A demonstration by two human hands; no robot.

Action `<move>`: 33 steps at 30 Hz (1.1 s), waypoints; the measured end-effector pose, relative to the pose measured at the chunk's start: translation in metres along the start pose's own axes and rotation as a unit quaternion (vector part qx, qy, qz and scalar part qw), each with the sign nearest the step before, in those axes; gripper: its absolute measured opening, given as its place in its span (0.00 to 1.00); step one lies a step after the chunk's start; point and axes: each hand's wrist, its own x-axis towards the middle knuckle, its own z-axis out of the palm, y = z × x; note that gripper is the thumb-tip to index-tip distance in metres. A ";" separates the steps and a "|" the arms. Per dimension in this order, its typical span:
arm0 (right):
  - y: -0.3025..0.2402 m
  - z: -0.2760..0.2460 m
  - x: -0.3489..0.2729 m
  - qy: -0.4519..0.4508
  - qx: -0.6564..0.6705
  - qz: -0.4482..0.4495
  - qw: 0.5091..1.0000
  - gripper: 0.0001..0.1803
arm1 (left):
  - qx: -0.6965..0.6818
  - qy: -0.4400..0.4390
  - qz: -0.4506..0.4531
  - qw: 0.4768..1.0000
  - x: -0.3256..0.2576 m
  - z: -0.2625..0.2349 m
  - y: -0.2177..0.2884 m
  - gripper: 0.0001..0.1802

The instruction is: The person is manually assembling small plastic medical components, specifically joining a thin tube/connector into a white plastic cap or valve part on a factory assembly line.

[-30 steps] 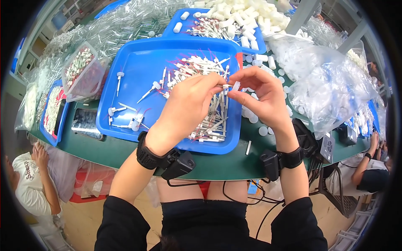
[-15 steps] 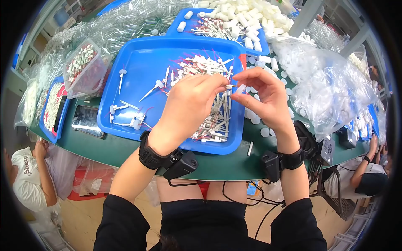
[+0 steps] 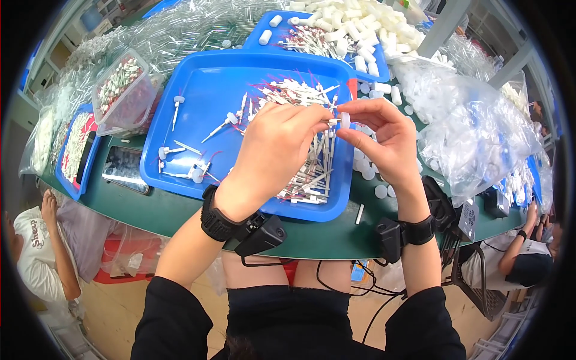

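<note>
My left hand (image 3: 273, 144) is closed in a pinch over the blue tray (image 3: 204, 90), gripping a thin white stick-like part (image 3: 332, 122) whose end pokes out past the fingertips. Between the thumb and forefinger of my right hand (image 3: 389, 141) is a translucent round cap (image 3: 345, 120), standing on edge. It meets or nearly meets the stick's end; I cannot tell which. Below and behind my left hand lies a heap of white sticks with red wires (image 3: 318, 171). Several sticks with caps on them (image 3: 231, 118) lie apart on the tray's left side.
Loose translucent caps (image 3: 381, 191) are scattered right of the tray. Behind it, a second blue tray (image 3: 255, 41) bears white cylinders. A clear plastic box (image 3: 123, 122) and a phone (image 3: 125, 170) sit at left; a plastic bag (image 3: 474, 132) lies at right. Co-workers sit on both sides.
The cap in my right hand has turned from tilted to upright, facing the stick's end. Both hands have shifted only slightly. The left co-worker's hand has moved a little.
</note>
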 end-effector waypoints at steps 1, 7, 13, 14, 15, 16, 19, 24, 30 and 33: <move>0.000 0.000 0.000 0.006 -0.010 0.002 1.000 0.15 | -0.002 0.000 -0.001 1.000 0.000 0.000 0.000 0.07; -0.001 0.000 0.001 0.008 0.011 0.030 0.999 0.13 | -0.032 0.022 0.001 0.999 0.001 -0.001 0.000 0.06; 0.001 0.002 -0.003 -0.002 0.018 0.038 0.999 0.12 | -0.066 0.014 -0.036 0.997 -0.002 0.001 0.002 0.07; 0.001 0.002 -0.003 -0.003 0.020 0.038 0.999 0.12 | -0.065 0.014 -0.036 0.997 -0.003 0.001 0.003 0.07; 0.001 0.002 -0.003 -0.001 0.025 0.040 0.999 0.11 | -0.081 0.018 -0.050 0.995 -0.004 0.001 0.004 0.07; 0.002 0.002 -0.003 0.002 0.029 0.042 0.999 0.11 | -0.098 0.022 -0.063 0.993 -0.004 0.003 0.005 0.07; 0.004 0.005 -0.004 0.021 0.061 0.051 0.997 0.11 | -0.102 0.040 -0.058 0.992 -0.005 0.006 0.005 0.05; 0.006 0.010 -0.004 0.043 0.107 0.082 0.990 0.12 | -0.018 0.053 0.028 0.998 -0.005 0.004 0.004 0.09; 0.004 0.011 -0.006 0.043 0.118 0.088 0.988 0.12 | 0.043 0.040 0.092 0.994 -0.002 -0.003 0.007 0.16; 0.003 0.009 -0.006 0.028 0.103 0.075 0.991 0.12 | 0.016 0.036 0.081 0.996 -0.003 -0.003 0.003 0.15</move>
